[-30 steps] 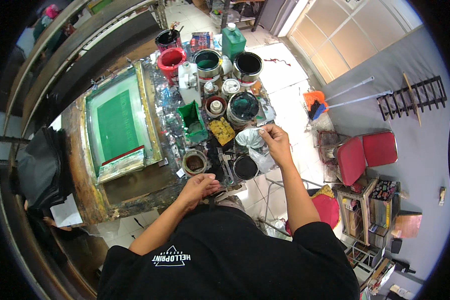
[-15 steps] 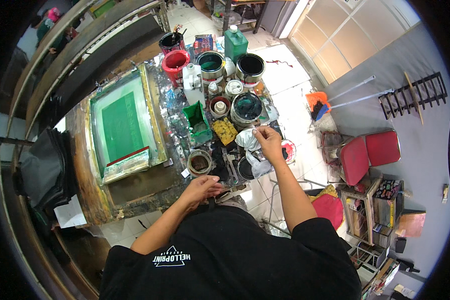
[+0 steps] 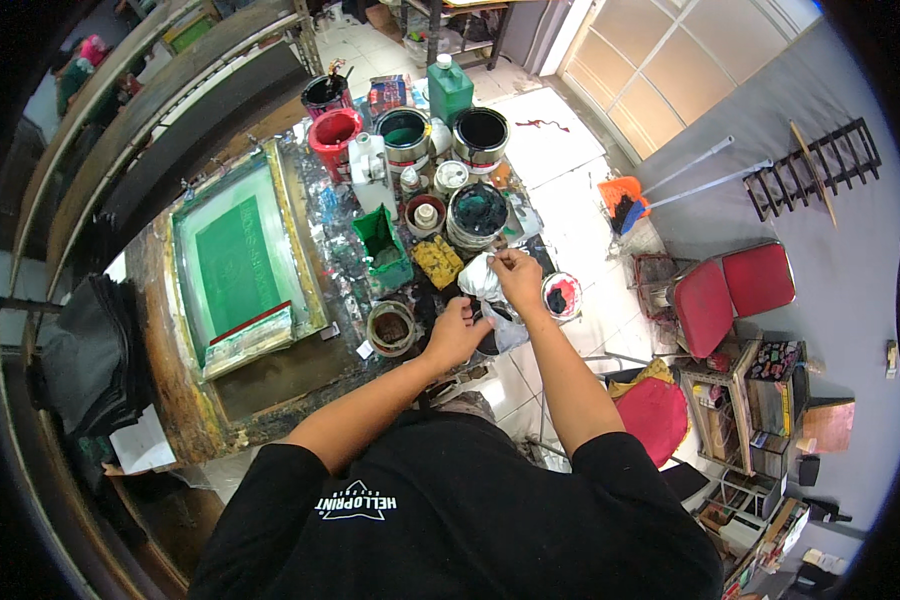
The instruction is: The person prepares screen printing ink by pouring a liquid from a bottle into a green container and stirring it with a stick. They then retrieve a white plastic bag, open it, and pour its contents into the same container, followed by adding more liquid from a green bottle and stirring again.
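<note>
Over the near right corner of the worktable, my right hand (image 3: 518, 280) pinches the edge of a white, crumpled plastic bag (image 3: 479, 277). A thin translucent part of it hangs down toward the dark round lid below. Just left of the bag is my left hand (image 3: 456, 335), thumb and fingers apart, with nothing visible in it. It is close to the bag's lower part; whether it touches cannot be made out. Beside the hands lie a yellow, black-stained sponge (image 3: 437, 262), a tub with brown contents (image 3: 392, 329) and an open can of dark ink (image 3: 478, 214).
A screen-printing frame (image 3: 235, 255) with green mesh lies at left, a squeegee (image 3: 250, 340) across its near end. Ink cans, a green cut-open container (image 3: 380, 245), a white jug (image 3: 371, 172) and a green bottle (image 3: 450, 88) crowd the table. A red chair (image 3: 705, 305) stands right.
My left hand has moved right and forward, up to the bag. My right hand has shifted slightly left, still holding the bag. The whole view has shifted a little.
</note>
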The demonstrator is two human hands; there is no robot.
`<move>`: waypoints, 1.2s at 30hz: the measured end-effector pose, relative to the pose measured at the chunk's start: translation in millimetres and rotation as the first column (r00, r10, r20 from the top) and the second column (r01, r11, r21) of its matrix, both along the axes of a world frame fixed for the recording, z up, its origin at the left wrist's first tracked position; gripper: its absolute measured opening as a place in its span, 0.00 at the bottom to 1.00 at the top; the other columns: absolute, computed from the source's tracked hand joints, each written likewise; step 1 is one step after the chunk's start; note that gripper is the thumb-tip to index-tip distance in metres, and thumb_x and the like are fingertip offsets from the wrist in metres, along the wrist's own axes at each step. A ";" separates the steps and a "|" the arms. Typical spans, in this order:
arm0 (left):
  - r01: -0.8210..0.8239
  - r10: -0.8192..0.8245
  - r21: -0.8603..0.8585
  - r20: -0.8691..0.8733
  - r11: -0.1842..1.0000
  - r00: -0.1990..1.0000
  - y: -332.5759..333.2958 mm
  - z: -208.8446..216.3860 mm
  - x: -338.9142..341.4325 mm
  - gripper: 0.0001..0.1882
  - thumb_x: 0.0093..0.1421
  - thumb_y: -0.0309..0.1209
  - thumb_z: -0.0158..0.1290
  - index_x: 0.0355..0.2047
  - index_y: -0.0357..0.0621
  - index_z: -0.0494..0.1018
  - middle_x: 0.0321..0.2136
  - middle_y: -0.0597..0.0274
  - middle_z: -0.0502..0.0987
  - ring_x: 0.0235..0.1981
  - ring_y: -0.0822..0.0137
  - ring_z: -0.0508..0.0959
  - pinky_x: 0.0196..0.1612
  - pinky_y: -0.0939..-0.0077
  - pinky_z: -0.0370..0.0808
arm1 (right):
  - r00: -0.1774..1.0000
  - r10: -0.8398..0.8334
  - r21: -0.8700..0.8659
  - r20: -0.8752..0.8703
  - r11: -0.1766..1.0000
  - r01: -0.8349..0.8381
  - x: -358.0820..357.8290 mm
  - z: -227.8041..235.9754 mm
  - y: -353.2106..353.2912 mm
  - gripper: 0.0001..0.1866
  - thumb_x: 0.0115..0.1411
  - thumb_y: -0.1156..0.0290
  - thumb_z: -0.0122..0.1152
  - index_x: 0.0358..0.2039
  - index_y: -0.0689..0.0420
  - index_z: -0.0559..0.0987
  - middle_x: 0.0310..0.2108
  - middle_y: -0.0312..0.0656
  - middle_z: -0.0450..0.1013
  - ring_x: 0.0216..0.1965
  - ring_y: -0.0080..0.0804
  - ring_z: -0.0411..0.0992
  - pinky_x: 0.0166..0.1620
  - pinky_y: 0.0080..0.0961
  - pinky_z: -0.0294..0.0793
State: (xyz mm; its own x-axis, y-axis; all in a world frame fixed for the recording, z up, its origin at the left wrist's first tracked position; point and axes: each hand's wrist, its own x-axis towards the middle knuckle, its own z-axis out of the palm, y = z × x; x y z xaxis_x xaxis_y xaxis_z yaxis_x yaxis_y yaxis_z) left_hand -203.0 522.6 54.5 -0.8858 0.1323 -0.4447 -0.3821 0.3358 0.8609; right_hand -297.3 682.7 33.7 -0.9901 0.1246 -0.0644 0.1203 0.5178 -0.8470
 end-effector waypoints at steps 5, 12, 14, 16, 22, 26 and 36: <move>-0.315 0.242 0.492 0.207 0.811 0.948 13.8 -33.3 -15.4 0.43 0.61 0.29 0.64 0.68 0.25 0.52 0.56 0.42 0.72 0.54 0.62 0.76 0.56 0.70 0.75 | 0.993 -0.107 0.030 -0.044 0.994 0.108 9.7 -19.5 6.2 0.11 0.58 0.64 0.70 0.32 0.61 0.84 0.27 0.43 0.79 0.29 0.31 0.76 0.37 0.30 0.74; -0.266 0.236 0.437 0.122 0.859 0.964 20.0 -15.1 -29.7 0.44 0.62 0.29 0.64 0.70 0.27 0.51 0.57 0.45 0.71 0.54 0.64 0.75 0.57 0.72 0.73 | 0.967 -0.237 -0.279 0.090 0.926 0.252 13.2 -57.5 16.9 0.11 0.63 0.66 0.67 0.35 0.61 0.79 0.24 0.35 0.74 0.24 0.21 0.71 0.26 0.22 0.69; -0.254 0.235 0.475 0.101 0.843 0.967 18.6 -15.8 -34.8 0.44 0.62 0.30 0.64 0.71 0.28 0.51 0.58 0.45 0.70 0.56 0.63 0.74 0.57 0.72 0.72 | 0.941 -0.288 -0.349 0.178 0.875 0.334 13.3 -61.3 15.9 0.11 0.62 0.66 0.68 0.35 0.61 0.79 0.26 0.37 0.75 0.27 0.24 0.72 0.30 0.24 0.70; -0.214 0.230 0.429 0.015 0.878 0.973 15.8 -17.2 -34.3 0.44 0.61 0.30 0.63 0.70 0.26 0.51 0.63 0.41 0.66 0.62 0.57 0.71 0.63 0.67 0.70 | 0.917 -0.337 -0.400 0.215 0.826 0.397 15.6 -62.2 5.3 0.12 0.60 0.66 0.70 0.35 0.63 0.81 0.31 0.42 0.79 0.33 0.30 0.75 0.39 0.29 0.73; -0.103 0.145 0.202 -0.202 0.974 0.969 5.1 -28.0 -21.6 0.45 0.59 0.31 0.65 0.69 0.25 0.53 0.66 0.37 0.63 0.66 0.52 0.69 0.67 0.62 0.67 | 0.924 -0.341 -0.285 0.173 0.881 0.378 15.0 -46.1 -13.1 0.14 0.58 0.65 0.71 0.34 0.64 0.81 0.33 0.43 0.79 0.35 0.32 0.76 0.40 0.31 0.74; -0.087 0.071 -0.045 -0.284 0.995 0.956 -1.9 -26.2 -19.0 0.45 0.57 0.36 0.66 0.68 0.25 0.57 0.64 0.35 0.66 0.64 0.46 0.69 0.67 0.60 0.66 | 0.916 -0.232 -0.512 0.328 0.771 0.379 25.2 -28.0 -4.8 0.15 0.58 0.69 0.70 0.43 0.61 0.77 0.35 0.39 0.76 0.33 0.28 0.75 0.36 0.25 0.77; -0.023 -0.042 -0.226 -0.281 0.974 0.959 0.1 3.9 -20.6 0.45 0.57 0.41 0.65 0.67 0.26 0.58 0.62 0.33 0.67 0.65 0.41 0.67 0.67 0.55 0.63 | 0.922 -0.185 -0.556 0.340 0.751 0.355 58.3 -12.8 24.6 0.27 0.57 0.75 0.68 0.56 0.62 0.70 0.57 0.49 0.66 0.48 0.33 0.74 0.44 0.29 0.81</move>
